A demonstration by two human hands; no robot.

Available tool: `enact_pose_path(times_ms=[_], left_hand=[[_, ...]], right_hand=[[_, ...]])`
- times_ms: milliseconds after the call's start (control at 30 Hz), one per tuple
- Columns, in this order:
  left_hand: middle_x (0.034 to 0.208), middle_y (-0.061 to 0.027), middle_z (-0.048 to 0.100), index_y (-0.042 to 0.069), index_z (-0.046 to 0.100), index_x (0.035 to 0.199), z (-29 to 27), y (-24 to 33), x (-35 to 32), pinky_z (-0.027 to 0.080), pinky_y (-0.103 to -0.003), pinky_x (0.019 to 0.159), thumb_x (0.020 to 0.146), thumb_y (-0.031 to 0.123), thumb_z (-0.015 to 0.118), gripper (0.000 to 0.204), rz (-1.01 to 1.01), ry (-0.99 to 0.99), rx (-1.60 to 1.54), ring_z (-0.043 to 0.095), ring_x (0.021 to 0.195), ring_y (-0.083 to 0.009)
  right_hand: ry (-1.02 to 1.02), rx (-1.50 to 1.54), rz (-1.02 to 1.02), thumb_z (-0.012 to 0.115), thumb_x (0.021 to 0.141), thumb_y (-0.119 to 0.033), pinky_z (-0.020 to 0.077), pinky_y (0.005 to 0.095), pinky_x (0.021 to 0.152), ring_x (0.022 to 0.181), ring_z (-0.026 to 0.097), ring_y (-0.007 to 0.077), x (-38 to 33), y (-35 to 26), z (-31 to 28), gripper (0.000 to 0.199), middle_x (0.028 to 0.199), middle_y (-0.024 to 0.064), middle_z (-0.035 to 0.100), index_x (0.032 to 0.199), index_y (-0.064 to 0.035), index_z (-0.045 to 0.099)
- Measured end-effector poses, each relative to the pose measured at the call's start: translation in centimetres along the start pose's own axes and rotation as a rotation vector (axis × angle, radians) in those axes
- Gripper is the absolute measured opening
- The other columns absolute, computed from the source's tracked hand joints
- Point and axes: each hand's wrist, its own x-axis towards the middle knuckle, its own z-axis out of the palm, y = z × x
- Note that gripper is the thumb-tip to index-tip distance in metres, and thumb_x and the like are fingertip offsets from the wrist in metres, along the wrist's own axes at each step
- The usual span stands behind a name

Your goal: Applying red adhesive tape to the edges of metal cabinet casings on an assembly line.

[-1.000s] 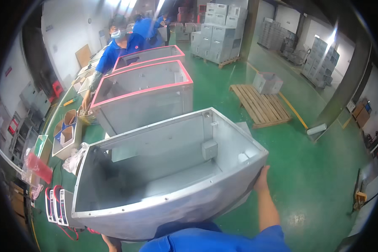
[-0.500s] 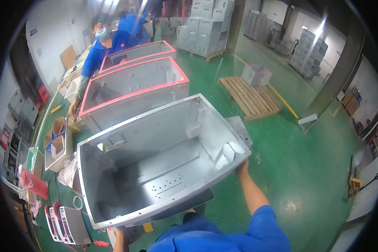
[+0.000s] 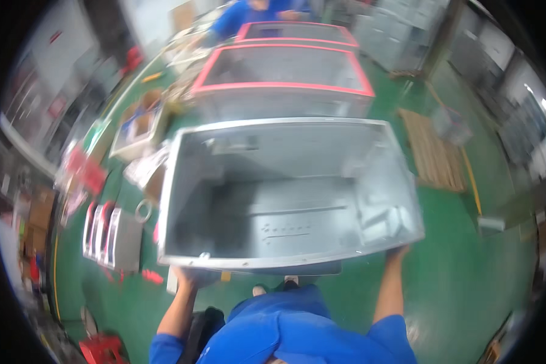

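A large grey metal enclosure box (image 3: 285,195) sits in front of me, its open side facing up and toward me. Holes and a slot mark its inner floor, and a white folded piece (image 3: 387,223) lies inside near the right wall. My left hand (image 3: 188,276) holds the box under its near left corner. At the near right corner, my right hand (image 3: 397,255) grips it from the outside. The box hides most of the fingers of both hands. What bears the box from below cannot be seen clearly.
Beyond it stand two similar boxes with pink-edged rims (image 3: 285,88), a co-worker in a blue shirt (image 3: 249,17) behind them. On the left are a bin of cartons (image 3: 133,130) and white devices (image 3: 112,238). A wooden pallet (image 3: 434,151) lies to the right.
My view has swung left and blurred. The box now sits squarer to me, its right end turned nearer. My left hand and forearm show more; both hands stay at the box.
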Motion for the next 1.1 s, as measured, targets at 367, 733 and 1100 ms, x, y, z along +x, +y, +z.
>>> enact_pose_path(times_ms=[367, 733, 1100], left_hand=[[0.096, -0.0082, 0.054, 0.002, 0.047, 0.113, 9.7, 1.2, -5.6, 0.042, -0.029, 0.078, 0.091, 0.033, 0.035, 0.04, 0.275, 0.185, -0.142, 0.052, 0.089, -0.0164], [0.08, -0.0063, 0.053, 0.002, 0.051, 0.098, 11.2, 3.9, -7.5, 0.046, -0.029, 0.064, 0.088, 0.034, 0.039, 0.035, 0.325, 0.109, 0.011, 0.056, 0.071, -0.0169], [0.099, -0.0057, 0.055, 0.001, 0.052, 0.105, 8.1, 8.1, -9.5, 0.037, -0.027, 0.087, 0.09, 0.025, 0.046, 0.029, 0.295, -0.193, 0.344, 0.049, 0.096, -0.0136]], right_hand=[[0.082, -0.061, 0.147, 0.04, 0.088, -0.038, 0.0381, 0.0382, 0.086, 0.099, 0.046, 0.0242, -0.7, -3.3, 5.1, 0.04, 0.109, 0.0087, 0.045, 0.109, -0.004, 0.042], [0.06, -0.128, 0.172, 0.04, 0.087, -0.034, 0.0392, 0.0365, 0.08, 0.09, 0.047, 0.0222, 0.5, -3.4, 4.2, 0.028, 0.096, 0.0076, 0.047, 0.093, -0.0069, 0.044], [0.369, -0.22, 0.247, 0.041, 0.087, -0.031, 0.0403, 0.0348, 0.074, 0.08, 0.049, 0.0201, -4.1, -0.5, -1.3, 0.024, 0.083, 0.0065, 0.05, 0.077, -0.0099, 0.047]])
